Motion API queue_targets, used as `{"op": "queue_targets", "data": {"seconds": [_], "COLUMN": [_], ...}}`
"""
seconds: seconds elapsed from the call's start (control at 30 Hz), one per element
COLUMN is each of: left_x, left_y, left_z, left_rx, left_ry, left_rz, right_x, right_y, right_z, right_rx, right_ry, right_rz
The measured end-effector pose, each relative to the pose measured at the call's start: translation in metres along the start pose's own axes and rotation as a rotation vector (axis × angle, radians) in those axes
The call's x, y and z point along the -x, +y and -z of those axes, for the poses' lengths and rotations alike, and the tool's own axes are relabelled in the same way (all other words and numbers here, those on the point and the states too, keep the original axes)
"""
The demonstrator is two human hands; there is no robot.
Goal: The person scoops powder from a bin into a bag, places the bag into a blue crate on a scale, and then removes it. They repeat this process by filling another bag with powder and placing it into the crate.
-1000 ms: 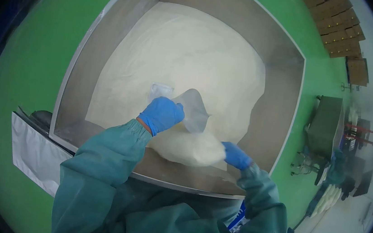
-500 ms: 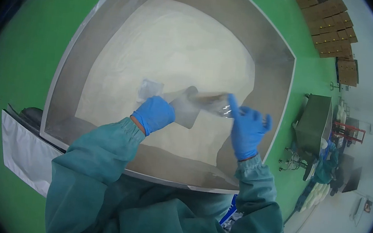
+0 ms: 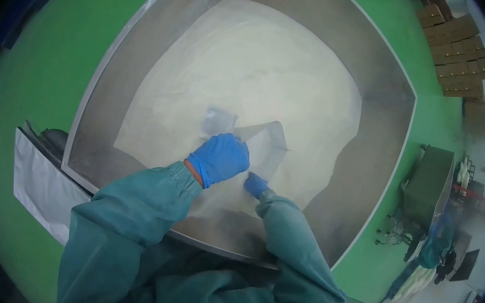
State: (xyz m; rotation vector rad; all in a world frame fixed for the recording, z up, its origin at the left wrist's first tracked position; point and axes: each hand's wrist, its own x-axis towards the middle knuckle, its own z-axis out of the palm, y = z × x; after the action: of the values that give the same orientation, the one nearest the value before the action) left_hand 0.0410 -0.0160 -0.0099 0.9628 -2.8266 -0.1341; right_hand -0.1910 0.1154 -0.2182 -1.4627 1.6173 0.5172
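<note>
My left hand (image 3: 218, 159), in a blue glove, is closed in a fist over the powder. A small piece of clear plastic bag (image 3: 219, 120) sticks out beyond its knuckles; the gripped part is hidden. Just right of the fist, a pale grey scoop (image 3: 270, 154) rests in the white powder (image 3: 251, 64). My right hand (image 3: 256, 185), also gloved in blue, is low at the scoop's near end, closed there, with its fingers largely hidden.
A large metal bin (image 3: 380, 160) with high walls holds the powder. Left of it stands a white panel (image 3: 43, 190) beside a dark object. Stacked cartons (image 3: 457, 53), a grey metal cart (image 3: 428, 183) and a person in a green sleeve (image 3: 437, 243) are along the right.
My right hand, earlier out to the right with spread fingers at a blurred clear bag, has come down and inward to the scoop. My left fist stays closed; the view has shifted.
</note>
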Motion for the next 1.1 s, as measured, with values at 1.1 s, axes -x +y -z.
{"op": "queue_targets", "data": {"seconds": [1.1], "left_x": [0.0], "left_y": [0.0], "left_z": [-0.019], "left_rx": [0.035], "left_ry": [-0.135], "left_rz": [-0.06], "right_x": [0.111], "right_y": [-0.084], "right_z": [0.208], "right_rx": [0.393], "right_ry": [0.601], "right_rz": [0.099]}}
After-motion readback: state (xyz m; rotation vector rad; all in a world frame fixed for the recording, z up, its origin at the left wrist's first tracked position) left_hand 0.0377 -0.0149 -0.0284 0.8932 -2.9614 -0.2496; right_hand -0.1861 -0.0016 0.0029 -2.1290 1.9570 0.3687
